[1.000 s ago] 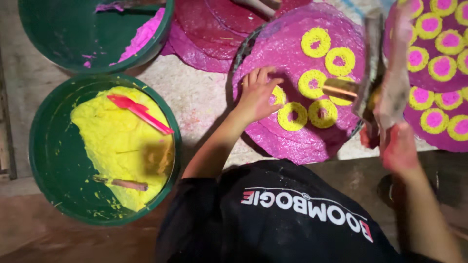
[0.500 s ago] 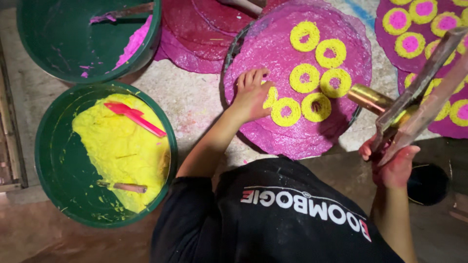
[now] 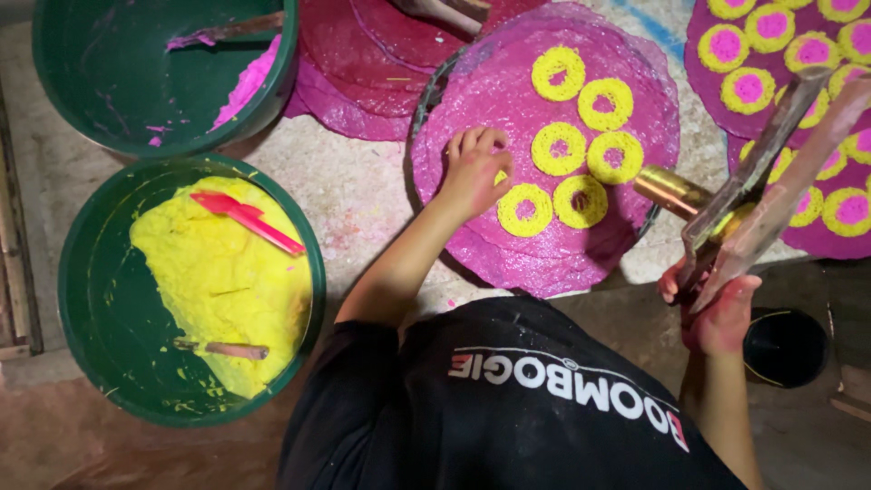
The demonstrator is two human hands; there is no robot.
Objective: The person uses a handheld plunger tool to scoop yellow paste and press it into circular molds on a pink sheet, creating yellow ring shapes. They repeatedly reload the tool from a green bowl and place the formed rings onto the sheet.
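The left hand (image 3: 474,170) lies flat, fingers spread and holding nothing, on a round pink mat (image 3: 544,145), its fingertips touching the mat just beside the nearest of six yellow rings (image 3: 524,210) piped on it. The rings sit in a loose cluster to the right of this open grip, each with a pink centre showing through.

The right hand (image 3: 717,308) is closed around the two long handles of a metal press (image 3: 771,181); its brass barrel (image 3: 670,191) points toward the mat's right edge, just past the rings. The handles slant up and away from this grip, over a second pink mat (image 3: 717,54) crowded with yellow rings that have filled pink centres.

Below the right grip a small dark pot (image 3: 785,349) stands on the floor. Well left of the left grip is a green tub (image 3: 82,299) holding yellow dough (image 3: 218,281), with a red scraper (image 3: 247,220) lying on the dough and a wooden stick (image 3: 222,348) at its lower edge. Above that tub is another green tub (image 3: 109,73) with pink dough (image 3: 249,77) against its right wall. More dark pink mats (image 3: 354,63) are stacked above the left grip. The person's black shirt (image 3: 508,408) fills the bottom of the view.
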